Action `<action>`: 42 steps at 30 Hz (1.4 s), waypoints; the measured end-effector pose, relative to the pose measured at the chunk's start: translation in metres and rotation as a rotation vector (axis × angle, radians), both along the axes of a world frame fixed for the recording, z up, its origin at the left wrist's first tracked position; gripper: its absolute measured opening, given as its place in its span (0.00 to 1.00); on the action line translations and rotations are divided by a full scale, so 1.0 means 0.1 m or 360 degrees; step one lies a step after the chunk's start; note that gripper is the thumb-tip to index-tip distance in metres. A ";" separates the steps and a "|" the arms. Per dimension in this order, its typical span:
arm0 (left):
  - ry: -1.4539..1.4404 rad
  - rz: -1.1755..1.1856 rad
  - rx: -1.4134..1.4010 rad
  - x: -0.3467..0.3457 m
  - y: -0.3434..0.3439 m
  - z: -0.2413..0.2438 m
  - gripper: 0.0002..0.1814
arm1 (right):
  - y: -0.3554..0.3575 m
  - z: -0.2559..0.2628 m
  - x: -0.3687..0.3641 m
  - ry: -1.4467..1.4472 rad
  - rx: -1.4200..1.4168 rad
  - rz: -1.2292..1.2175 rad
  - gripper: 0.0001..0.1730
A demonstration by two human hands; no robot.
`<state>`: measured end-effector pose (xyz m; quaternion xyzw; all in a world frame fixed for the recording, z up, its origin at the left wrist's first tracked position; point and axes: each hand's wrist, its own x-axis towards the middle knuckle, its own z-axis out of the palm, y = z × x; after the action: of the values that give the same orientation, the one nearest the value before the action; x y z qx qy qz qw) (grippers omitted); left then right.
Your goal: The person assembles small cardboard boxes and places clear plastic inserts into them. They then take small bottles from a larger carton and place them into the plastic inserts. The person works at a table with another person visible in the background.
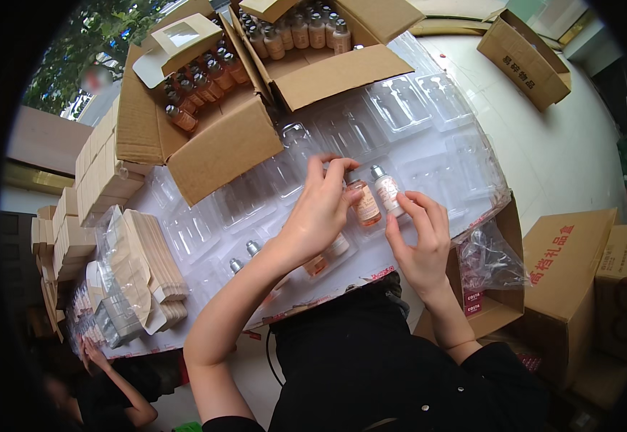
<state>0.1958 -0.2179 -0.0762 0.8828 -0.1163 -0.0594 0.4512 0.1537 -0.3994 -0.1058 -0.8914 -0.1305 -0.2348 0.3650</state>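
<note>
My left hand [321, 202] is at a small clear bottle of pink liquid with a grey cap [366, 205], its thumb against the bottle's side and its fingers curled by the cap. The thumb and fingertips of my right hand [421, 232] pinch the lower end of a white bottle with a floral print and silver cap [386, 189]. Both bottles lie side by side over a clear plastic blister tray [370, 233]. Partly behind my left forearm, another tray holds a pink bottle [316, 266] and a white one [337, 247]. Further silver caps [253, 248] show left of that forearm.
Rows of clear trays [243, 200] cover the white table. Two open cartons of bottles [221, 156] [340, 78] stand at the far side. Stacked small boxes [111, 156] and flat cartons [154, 254] are left. Another person's hands [93, 353] are lower left; large cartons [567, 264] stand right.
</note>
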 end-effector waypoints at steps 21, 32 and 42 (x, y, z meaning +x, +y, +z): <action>-0.0056 -0.0116 0.0153 0.05 0.06 -0.05 0.27 | 0.12 -0.02 -0.02 0.0045 0.0016 -0.0138 0.14; -0.0390 0.0252 -0.0179 0.21 0.45 0.47 0.08 | -0.07 0.40 0.20 -0.0078 0.0060 -0.0003 0.13; -0.0834 -0.0712 0.0323 0.17 0.40 0.33 0.09 | 0.22 1.12 1.64 -0.0416 -0.0023 0.0510 0.08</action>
<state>0.2124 -0.1779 -0.0437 0.8611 -0.4119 0.0603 0.2919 0.3180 -0.3776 0.0059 -0.8238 -0.3185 -0.2865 0.3713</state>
